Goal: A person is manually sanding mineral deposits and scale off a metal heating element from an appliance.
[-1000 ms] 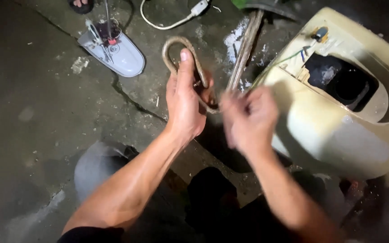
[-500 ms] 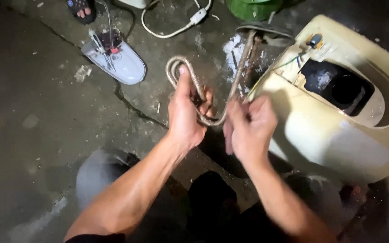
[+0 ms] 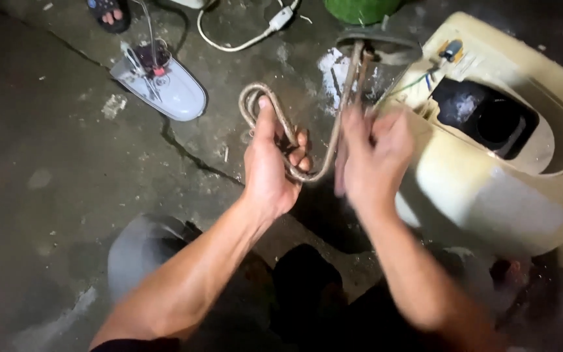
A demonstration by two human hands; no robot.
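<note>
My left hand (image 3: 272, 166) grips the bent loop of a tan metal heating element (image 3: 260, 98), thumb stretched up along the coil. The element's straight rods run up and right to a round flange (image 3: 378, 40). Blurred with motion, my right hand (image 3: 376, 156) sits against those rods just right of the loop, its fingers closed around them. Both hands hover above a cracked concrete floor.
A cream appliance casing (image 3: 490, 195) with a dark round opening lies at right. At upper left rests a grey cover (image 3: 174, 91) with wires. A white cable with an inline switch (image 3: 275, 19), a green object (image 3: 360, 9) and someone's sandalled foot (image 3: 107, 10) line the top edge.
My right hand has shifted along the rods, from fingers spread to fingers wrapped round them. My left hand keeps its hold on the loop, and the flange end has come into view.
</note>
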